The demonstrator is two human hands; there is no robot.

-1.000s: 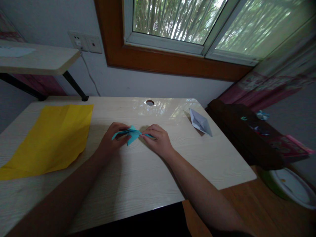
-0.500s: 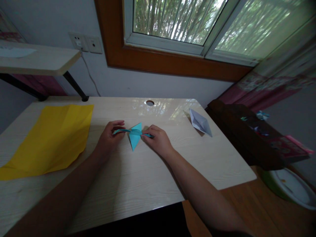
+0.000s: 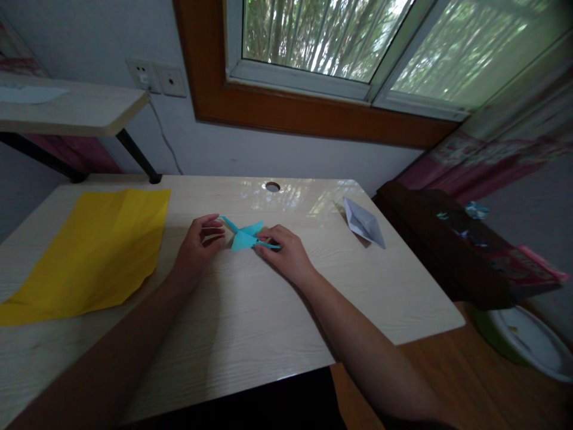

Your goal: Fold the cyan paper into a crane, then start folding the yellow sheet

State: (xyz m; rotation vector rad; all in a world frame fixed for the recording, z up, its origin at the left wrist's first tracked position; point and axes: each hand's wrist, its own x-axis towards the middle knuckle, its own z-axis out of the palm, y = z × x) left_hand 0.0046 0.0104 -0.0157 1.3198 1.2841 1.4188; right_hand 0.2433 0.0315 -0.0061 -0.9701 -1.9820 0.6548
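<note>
A folded blue paper figure point(image 3: 246, 236) rests on the pale wooden desk point(image 3: 250, 316) near its middle. My right hand point(image 3: 286, 254) pinches the figure's right tip between thumb and fingers. My left hand point(image 3: 197, 245) is just left of the figure with fingers apart, its fingertips close to the figure's left tip and holding nothing. Both forearms reach in from the bottom of the view.
A large yellow paper sheet point(image 3: 94, 251) lies on the desk's left side. A white folded paper boat point(image 3: 363, 223) sits at the right back. A cable hole point(image 3: 272, 186) is near the back edge. A dark cabinet point(image 3: 452, 245) and a bowl point(image 3: 528, 340) stand to the right.
My left hand has let go of the blue figure and opened. The figure has turned in my right hand, its left tip now pointing up and back.
</note>
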